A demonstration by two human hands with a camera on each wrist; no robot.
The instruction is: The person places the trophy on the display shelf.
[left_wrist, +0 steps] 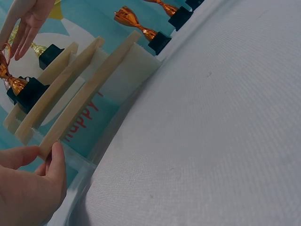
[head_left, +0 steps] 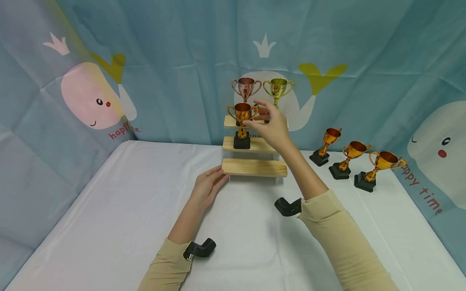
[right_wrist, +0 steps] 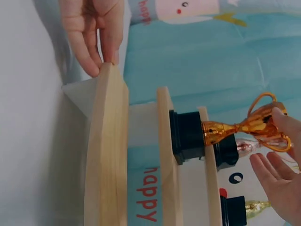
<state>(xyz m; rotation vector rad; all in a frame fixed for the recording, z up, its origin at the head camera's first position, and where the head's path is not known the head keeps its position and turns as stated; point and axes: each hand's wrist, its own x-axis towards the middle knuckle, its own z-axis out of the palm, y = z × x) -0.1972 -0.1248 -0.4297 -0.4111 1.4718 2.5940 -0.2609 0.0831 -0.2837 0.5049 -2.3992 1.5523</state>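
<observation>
Upright – orange trophy (head_left: 242, 125), cup up | right hand (head_left: 271, 125) loose | left hand (head_left: 208, 186) steadies stand (head_left: 255, 167)

orange trophy (head_left: 242, 125): shiny orange-gold cup with two handles on a black square base; stands upright at the left end of the middle step.
wooden step shelf (head_left: 255, 167): three pale wood tiers rising toward the backdrop, standing on the white tabletop; the pink and gold trophies stand on its top tier.
</observation>
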